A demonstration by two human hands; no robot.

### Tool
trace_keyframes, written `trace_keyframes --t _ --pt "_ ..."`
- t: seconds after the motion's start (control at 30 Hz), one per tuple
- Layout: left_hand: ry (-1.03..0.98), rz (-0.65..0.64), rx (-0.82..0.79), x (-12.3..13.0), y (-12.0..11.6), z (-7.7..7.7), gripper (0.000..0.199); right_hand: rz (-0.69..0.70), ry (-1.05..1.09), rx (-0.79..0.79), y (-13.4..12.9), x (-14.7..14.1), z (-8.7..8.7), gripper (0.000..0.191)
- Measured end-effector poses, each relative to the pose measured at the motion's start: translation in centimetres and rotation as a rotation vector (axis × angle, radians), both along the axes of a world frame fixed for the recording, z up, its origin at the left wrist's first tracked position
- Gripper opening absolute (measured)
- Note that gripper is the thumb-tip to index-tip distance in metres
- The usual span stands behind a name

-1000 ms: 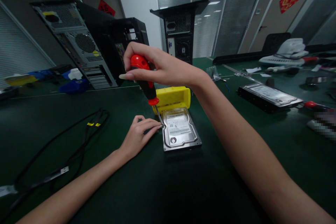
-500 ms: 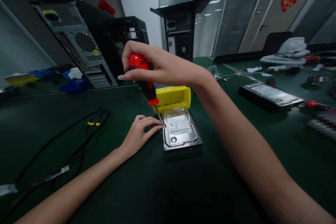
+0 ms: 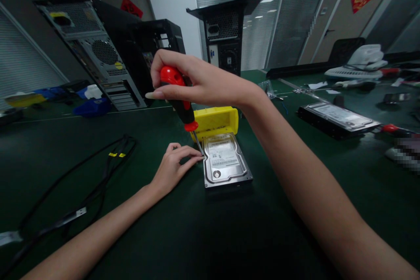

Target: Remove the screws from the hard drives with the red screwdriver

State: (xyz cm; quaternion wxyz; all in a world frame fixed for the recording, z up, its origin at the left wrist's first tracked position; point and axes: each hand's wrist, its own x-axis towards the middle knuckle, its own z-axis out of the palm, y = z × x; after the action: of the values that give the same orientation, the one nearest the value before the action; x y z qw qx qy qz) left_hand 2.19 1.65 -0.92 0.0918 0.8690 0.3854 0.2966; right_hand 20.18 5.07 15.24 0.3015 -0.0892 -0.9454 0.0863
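Note:
A silver hard drive (image 3: 226, 157) with a white label lies flat on the green table, label side up. My right hand (image 3: 183, 76) is wrapped round the red and black handle of a screwdriver (image 3: 187, 113). The shaft slants down and its tip meets the drive's left edge. Right beside that tip, the thumb and fingers of my left hand (image 3: 173, 164) are pinched together at the drive's edge. Whatever sits between those fingertips is too small to make out. Just behind the drive, a yellow bin (image 3: 216, 122) lies with small dark bits inside.
Black cables (image 3: 105, 175) with a USB plug lie at left. Computer cases (image 3: 98, 52) stand behind, along with another case (image 3: 225, 35). To the right are a second hard drive (image 3: 341, 116) on a black bracket and another red-handled tool (image 3: 393, 130). Blue bins (image 3: 93, 107) sit back left.
Almost nothing differs. The view has shifted very slightly; both hands, the screwdriver and the hard drive keep their places relative to each other.

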Motion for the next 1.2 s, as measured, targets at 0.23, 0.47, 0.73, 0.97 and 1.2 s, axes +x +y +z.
trace_keyframes --t 0.23,0.47,0.73,0.97,1.2 --pt "0.001 -0.039 0.026 -0.14 -0.07 -0.13 0.012 -0.019 -0.016 0.045 -0.24 -0.01 0.21 0.021" --pt "-0.007 -0.03 0.013 -0.03 -0.1 -0.02 0.012 -0.073 -0.033 0.031 -0.54 0.01 0.24 0.023" --pt "-0.174 0.015 -0.18 -0.3 0.4 0.03 0.018 -0.078 -0.041 0.049 -0.2 0.21 0.12 0.023" --pt "-0.346 -0.048 -0.379 -0.44 0.77 -0.42 0.036 -0.126 -0.081 0.102 -0.24 0.38 0.16 0.027" --pt "-0.325 -0.028 -0.361 -0.48 0.79 -0.61 0.04 -0.14 -0.112 0.137 -0.09 0.39 0.13 0.03"
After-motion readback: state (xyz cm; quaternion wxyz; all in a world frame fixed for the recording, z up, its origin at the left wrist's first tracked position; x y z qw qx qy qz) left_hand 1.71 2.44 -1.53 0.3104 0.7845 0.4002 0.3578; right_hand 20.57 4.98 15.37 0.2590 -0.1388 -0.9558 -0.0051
